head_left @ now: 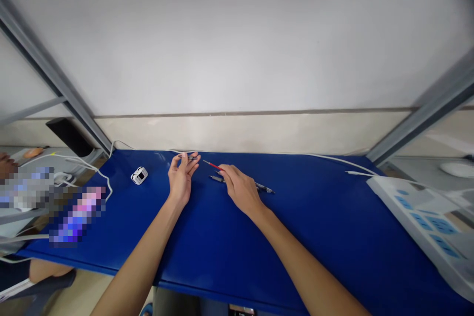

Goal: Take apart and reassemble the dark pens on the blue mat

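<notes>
1. Two bare hands are working over one blue desk [207, 242], near its wall-side edge.
2. Left hand [180, 180]: turning palm up, thumb and fingers pinching one slim pen piece [191, 157]; the other fingers are spreading loosely.
3. Right hand [242, 190]: closing its fingertips on one red refill [215, 166], whose thin tip is pointing toward the left hand; the two pieces are staying apart.
4. Beneath the right hand, two pen ends are showing on the desk, one on the left [217, 178] and one on the right [267, 189]. The hand is hiding the middle, so whether they are belonging to one pen or two, cannot tell.
5. One small white gadget [139, 175] is lying left of the left hand, well apart.
6. Farther left, one pixelated object [77, 217] is resting by the desk's edge, too blurred to name.
7. One white plastic box [392, 207] with blue patches is sitting at far right.
</notes>
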The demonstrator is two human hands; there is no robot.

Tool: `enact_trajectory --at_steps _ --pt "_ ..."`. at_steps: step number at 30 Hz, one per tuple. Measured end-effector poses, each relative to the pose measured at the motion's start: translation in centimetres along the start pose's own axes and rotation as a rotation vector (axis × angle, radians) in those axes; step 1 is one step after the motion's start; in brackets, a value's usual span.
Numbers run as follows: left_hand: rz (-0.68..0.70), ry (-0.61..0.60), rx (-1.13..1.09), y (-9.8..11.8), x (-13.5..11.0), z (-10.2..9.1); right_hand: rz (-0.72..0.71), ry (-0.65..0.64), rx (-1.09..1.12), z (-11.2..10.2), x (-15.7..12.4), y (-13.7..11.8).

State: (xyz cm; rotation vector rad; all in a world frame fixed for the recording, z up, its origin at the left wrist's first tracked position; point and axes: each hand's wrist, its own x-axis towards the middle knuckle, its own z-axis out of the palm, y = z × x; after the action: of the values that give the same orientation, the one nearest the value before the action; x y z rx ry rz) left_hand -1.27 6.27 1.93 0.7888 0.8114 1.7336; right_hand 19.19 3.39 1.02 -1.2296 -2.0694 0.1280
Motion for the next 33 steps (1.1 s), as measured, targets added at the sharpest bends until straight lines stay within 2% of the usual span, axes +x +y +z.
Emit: enact_trajectory --at_steps 14,17,23,33 --pt "-0.07 -0.145 0.103 -0.2 -1.2 1.3 -0.023 -0.009 -0.02 0.1 -0.1 0.0" --pt "-0.041 -0.121 0.106 -0.2 -1.0 1.1 -0.018 0.013 0.013 0.1 -0.1 -0.1" --pt "0.046 0.002 0.029 0.5 0.2 -0.2 0.034 0.022 0.045 -0.1 0.1 -0.4" --pt "0.023 -0.023 0.045 0.5 -0.1 0.0 0.03 0.001 0.052 -0.3 0.1 -0.5"
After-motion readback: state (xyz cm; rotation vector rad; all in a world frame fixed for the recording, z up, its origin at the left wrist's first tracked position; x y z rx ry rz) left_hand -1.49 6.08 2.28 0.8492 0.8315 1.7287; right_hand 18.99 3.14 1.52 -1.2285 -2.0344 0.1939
